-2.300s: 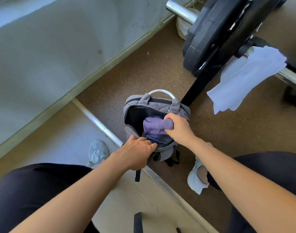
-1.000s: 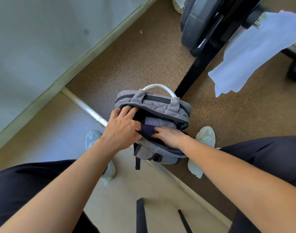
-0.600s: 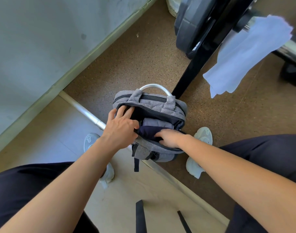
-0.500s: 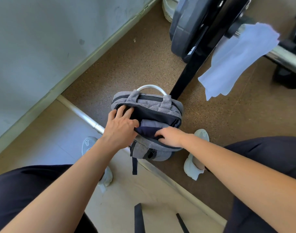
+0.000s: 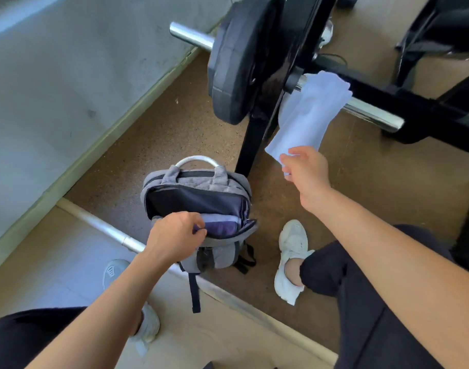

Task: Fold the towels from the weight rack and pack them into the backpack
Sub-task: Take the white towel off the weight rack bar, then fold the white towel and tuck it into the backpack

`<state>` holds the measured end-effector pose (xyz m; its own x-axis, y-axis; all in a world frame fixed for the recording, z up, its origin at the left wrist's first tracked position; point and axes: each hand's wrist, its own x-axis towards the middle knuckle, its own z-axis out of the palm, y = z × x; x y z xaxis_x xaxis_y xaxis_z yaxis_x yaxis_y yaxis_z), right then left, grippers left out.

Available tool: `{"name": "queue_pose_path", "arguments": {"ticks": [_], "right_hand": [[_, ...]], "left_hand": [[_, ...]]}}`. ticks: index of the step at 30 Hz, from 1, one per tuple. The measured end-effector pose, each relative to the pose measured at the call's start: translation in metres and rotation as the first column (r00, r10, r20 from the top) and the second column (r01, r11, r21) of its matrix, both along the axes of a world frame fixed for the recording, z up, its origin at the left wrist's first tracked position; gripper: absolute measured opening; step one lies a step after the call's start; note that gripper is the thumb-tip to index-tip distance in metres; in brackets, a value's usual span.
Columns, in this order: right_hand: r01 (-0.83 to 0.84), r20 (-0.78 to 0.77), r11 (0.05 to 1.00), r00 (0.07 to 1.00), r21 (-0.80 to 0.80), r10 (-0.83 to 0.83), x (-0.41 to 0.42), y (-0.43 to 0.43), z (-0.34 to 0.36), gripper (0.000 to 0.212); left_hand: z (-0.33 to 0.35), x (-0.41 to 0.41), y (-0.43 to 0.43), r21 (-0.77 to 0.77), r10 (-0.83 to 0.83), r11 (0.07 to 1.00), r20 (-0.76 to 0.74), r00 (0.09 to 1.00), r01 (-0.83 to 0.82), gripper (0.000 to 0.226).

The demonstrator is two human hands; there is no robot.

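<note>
A grey backpack (image 5: 198, 182) stands open on the floor at the centre, with a white top handle. Folded purple towels (image 5: 222, 225) lie inside its main pocket. My left hand (image 5: 174, 237) grips the near edge of the opening, fingers curled over the rim. A pale blue towel (image 5: 308, 113) hangs over the barbell of the weight rack (image 5: 257, 129) to the upper right. My right hand (image 5: 305, 170) is raised to that towel's lower corner and pinches it between thumb and fingers.
A black weight plate (image 5: 233, 65) sits on the barbell (image 5: 371, 113) above the backpack. A grey wall runs along the left. A metal strip (image 5: 108, 230) divides the brown floor from a pale mat. My white shoes (image 5: 292, 259) flank the backpack.
My right hand has left the backpack's opening and moved up right to the hanging pale towel. My left hand shifted from the bag's left side to its near rim.
</note>
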<state>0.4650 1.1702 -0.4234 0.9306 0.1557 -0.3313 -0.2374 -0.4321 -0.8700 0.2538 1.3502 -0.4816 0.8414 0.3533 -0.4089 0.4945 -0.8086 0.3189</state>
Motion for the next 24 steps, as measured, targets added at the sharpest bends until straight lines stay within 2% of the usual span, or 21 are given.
{"name": "queue_pose_path", "arguments": {"ticks": [2, 4, 6, 7, 9, 11, 14, 16, 18, 19, 21, 24], "right_hand": [[0.181, -0.084, 0.980, 0.981, 0.084, -0.174, 0.023, 0.000, 0.000, 0.051], [0.295, -0.122, 0.943, 0.953, 0.156, -0.278, 0.039, 0.004, -0.001, 0.075], [0.359, -0.108, 0.917, 0.933, 0.173, -0.345, 0.050, 0.008, 0.002, 0.083], [0.366, -0.066, 0.916, 0.931, 0.165, -0.360, 0.055, 0.010, 0.003, 0.074], [0.331, 0.009, 0.931, 0.942, 0.155, -0.337, 0.060, 0.011, 0.005, 0.040], [0.290, 0.016, 0.942, 0.955, 0.169, -0.297, 0.054, 0.012, 0.005, 0.015], [0.216, 0.030, 0.955, 0.973, 0.205, -0.227, 0.030, 0.009, 0.013, 0.020], [0.173, -0.003, 0.949, 0.984, 0.264, -0.179, 0.010, 0.004, 0.027, 0.016], [0.140, -0.095, 0.934, 0.989, 0.330, -0.115, -0.010, -0.003, 0.040, 0.008], [0.117, -0.146, 0.925, 0.987, 0.361, -0.068, -0.020, -0.007, 0.045, 0.006], [0.031, -0.193, 0.924, 0.980, 0.381, 0.047, -0.042, -0.012, 0.049, 0.013], [-0.179, -0.149, 0.914, 0.958, 0.364, 0.247, -0.075, -0.014, 0.044, 0.015]], "left_hand": [[-0.001, 0.008, -0.006, -0.029, 0.040, 0.999, 0.047, 0.998, -0.039, 0.019], [0.000, 0.015, -0.010, -0.070, 0.070, 0.995, 0.079, 0.994, -0.065, 0.018], [0.001, 0.023, -0.015, -0.118, 0.084, 0.990, 0.110, 0.990, -0.071, 0.020], [0.003, 0.026, -0.017, -0.133, 0.085, 0.989, 0.124, 0.989, -0.068, 0.017], [0.005, 0.033, -0.022, -0.158, 0.088, 0.985, 0.158, 0.984, -0.063, 0.009], [0.006, 0.037, -0.025, -0.214, 0.114, 0.975, 0.215, 0.970, -0.067, 0.009], [0.016, 0.039, -0.025, -0.406, 0.236, 0.908, 0.285, 0.929, -0.106, 0.009], [0.030, 0.040, -0.024, -0.607, 0.368, 0.782, 0.265, 0.891, -0.143, 0.011], [0.045, 0.039, -0.024, -0.743, 0.435, 0.658, 0.237, 0.869, -0.127, 0.013], [0.050, 0.037, -0.024, -0.782, 0.448, 0.614, 0.229, 0.864, -0.111, 0.015], [0.059, 0.033, -0.024, -0.841, 0.458, 0.536, 0.215, 0.863, -0.075, 0.028], [0.068, 0.023, -0.025, -0.897, 0.414, 0.441, 0.205, 0.887, 0.001, 0.040]]}}
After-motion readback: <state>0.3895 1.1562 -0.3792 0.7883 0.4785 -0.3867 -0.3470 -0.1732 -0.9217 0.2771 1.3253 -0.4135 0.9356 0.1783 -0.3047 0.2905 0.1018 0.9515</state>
